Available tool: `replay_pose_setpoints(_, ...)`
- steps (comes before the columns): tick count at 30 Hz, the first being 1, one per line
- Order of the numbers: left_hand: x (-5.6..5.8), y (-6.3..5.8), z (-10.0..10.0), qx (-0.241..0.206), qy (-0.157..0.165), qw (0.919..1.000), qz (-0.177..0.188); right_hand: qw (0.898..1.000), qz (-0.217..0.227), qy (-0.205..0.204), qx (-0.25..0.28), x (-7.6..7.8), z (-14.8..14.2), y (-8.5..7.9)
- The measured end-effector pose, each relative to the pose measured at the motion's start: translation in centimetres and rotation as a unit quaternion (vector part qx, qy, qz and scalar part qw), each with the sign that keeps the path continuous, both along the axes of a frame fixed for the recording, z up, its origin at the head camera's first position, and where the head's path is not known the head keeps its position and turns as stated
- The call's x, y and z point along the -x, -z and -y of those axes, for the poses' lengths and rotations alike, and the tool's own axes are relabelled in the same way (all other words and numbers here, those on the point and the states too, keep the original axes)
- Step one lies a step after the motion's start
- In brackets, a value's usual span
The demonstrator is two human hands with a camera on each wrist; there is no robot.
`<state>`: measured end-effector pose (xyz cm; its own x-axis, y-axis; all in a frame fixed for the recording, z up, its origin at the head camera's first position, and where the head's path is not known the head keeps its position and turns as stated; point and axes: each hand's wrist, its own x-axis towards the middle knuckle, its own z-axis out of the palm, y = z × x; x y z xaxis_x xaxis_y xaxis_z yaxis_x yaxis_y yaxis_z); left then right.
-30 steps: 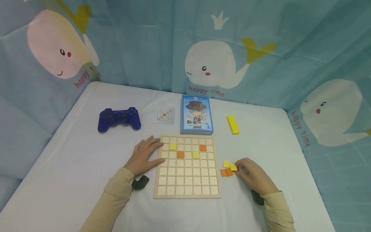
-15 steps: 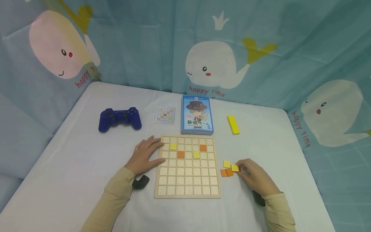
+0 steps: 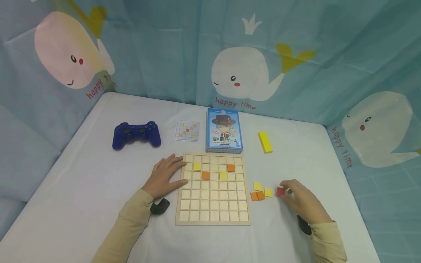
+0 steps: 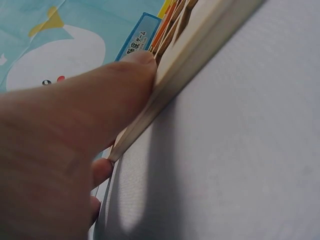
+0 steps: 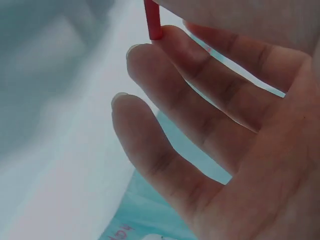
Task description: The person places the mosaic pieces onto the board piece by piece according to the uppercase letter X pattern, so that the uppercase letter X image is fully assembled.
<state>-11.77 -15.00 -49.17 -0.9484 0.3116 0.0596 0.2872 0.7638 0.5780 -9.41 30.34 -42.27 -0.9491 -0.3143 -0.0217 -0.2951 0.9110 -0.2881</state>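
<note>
Between thumb and fingertips, my right hand (image 3: 304, 201) pinches a red square tile (image 3: 280, 191), seen edge-on as a red tile (image 5: 153, 22) in the right wrist view. Left of it on the cloth lie two yellow tiles (image 3: 268, 192) and two orange tiles (image 3: 260, 195), the orange ones overlapping. My left hand (image 3: 164, 177) rests at the left edge of a wooden grid board (image 3: 213, 204), fingers spread and thumb on the rim. In the left wrist view the thumb (image 4: 120, 82) lies against the board's edge. Two yellow and two orange tiles sit in the board's upper cells.
Behind the board are a printed pattern card (image 3: 186, 130) and a blue game box (image 3: 224, 131). A blue game controller (image 3: 136, 134) lies at the back left, a yellow block (image 3: 265, 142) at the back right. A whale-print curtain (image 3: 158, 65) hangs around the table.
My right hand has drawn right, away from the loose tiles, with the red tile now showing in its fingers. One yellow tile has shifted slightly right and down. The left hand keeps its place.
</note>
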Motion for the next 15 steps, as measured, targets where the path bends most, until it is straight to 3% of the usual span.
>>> replay_pose_setpoints(7,0.0,0.1,0.0,0.002,0.001,1.0,-0.001,0.997,-0.033,-0.056,0.034,1.1,2.0,0.1)
replay_pose_setpoints(15,0.0,0.1,0.0,0.0,0.001,1.0,0.003,0.987,-0.042,-0.154,0.035,3.2,7.5,-0.1)
